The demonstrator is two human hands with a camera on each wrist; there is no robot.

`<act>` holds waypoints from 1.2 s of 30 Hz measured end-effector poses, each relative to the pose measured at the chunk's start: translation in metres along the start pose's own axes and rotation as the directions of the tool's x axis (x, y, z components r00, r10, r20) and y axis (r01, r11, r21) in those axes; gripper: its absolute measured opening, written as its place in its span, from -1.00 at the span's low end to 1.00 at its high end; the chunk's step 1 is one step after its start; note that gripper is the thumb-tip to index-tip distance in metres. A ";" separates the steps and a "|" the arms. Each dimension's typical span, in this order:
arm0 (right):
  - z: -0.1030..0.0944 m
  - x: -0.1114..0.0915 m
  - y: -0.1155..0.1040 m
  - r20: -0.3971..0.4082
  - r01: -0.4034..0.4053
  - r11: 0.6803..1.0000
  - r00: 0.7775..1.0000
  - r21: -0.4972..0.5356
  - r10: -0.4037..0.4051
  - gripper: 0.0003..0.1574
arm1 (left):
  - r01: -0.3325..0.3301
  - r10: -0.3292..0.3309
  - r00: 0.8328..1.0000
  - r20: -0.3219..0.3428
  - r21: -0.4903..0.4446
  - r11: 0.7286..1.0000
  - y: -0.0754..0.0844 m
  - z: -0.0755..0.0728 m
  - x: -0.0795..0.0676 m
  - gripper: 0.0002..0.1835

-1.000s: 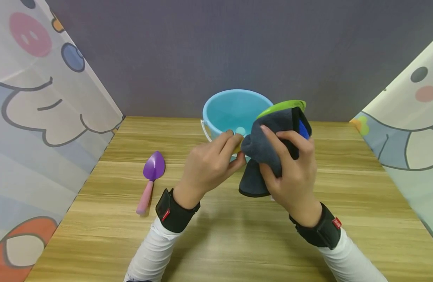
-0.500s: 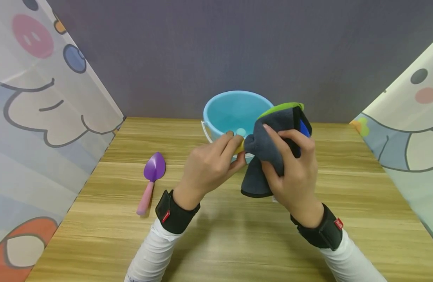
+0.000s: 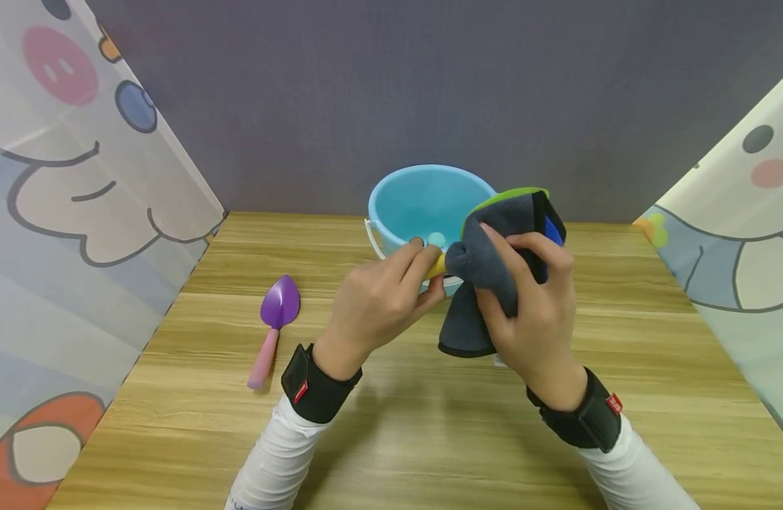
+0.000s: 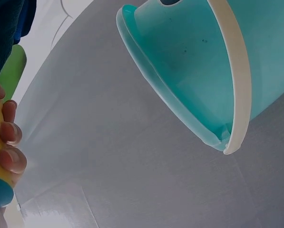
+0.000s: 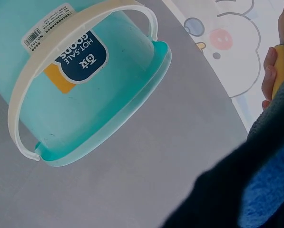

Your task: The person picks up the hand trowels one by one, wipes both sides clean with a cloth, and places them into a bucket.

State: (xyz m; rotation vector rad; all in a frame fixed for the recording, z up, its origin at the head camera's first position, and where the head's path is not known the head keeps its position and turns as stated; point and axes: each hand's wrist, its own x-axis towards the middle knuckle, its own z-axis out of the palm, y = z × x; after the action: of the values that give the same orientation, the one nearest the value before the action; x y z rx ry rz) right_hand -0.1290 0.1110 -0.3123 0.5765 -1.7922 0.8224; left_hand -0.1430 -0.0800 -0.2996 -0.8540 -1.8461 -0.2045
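Note:
My left hand (image 3: 385, 301) grips the yellow handle of a toy shovel (image 3: 437, 266). In the left wrist view, fingers (image 4: 11, 159) curl round this handle, which has a blue-green end. My right hand (image 3: 538, 319) holds a dark grey cloth (image 3: 464, 326) wrapped over the shovel's green blade. Only the blade's upper edge (image 3: 507, 193) shows above the cloth, and the cloth's bunched end meets the handle. Bright blue lining shows at the cloth's right side. Both hands are in front of a light blue bucket (image 3: 423, 202), off the table.
A purple trowel (image 3: 279, 304) with a pink handle lies on the wooden table (image 3: 646, 368) to the left. The bucket's white handle (image 3: 372, 237) hangs down. A grey wall (image 3: 404, 78) stands behind, with cartoon-printed sheets (image 3: 60, 177) at both sides.
My right hand has shifted slightly right with the cloth, and more of the yellow handle now shows between the hands. My left hand has stayed nearly still.

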 end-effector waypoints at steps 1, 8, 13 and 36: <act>0.000 0.000 0.000 -0.002 -0.003 1.000 1.000 0.006 0.003 -0.47 | -0.001 0.001 1.000 -0.001 0.002 1.000 0.000 0.000 0.000 -0.78; 0.000 0.001 0.001 -0.014 -0.019 0.999 1.000 0.029 0.019 -0.44 | -0.004 0.004 1.000 -0.005 0.011 1.000 0.001 0.000 0.000 -0.78; -0.001 0.001 0.002 -0.021 -0.026 0.999 0.999 0.041 0.027 -0.41 | -0.002 0.002 1.000 -0.006 0.006 1.000 0.002 -0.001 0.001 -0.78; -0.010 0.013 0.012 -0.074 -0.137 0.990 0.987 0.037 0.139 -0.12 | -0.035 0.036 0.999 -0.018 0.036 0.999 0.004 -0.001 0.002 -0.81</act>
State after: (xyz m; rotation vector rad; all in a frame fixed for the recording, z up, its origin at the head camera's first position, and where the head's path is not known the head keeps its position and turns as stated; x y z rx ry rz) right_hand -0.1364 0.1263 -0.3014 0.4388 -1.7660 0.9569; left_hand -0.1401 -0.0766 -0.2979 -0.8571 -1.8111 -0.1563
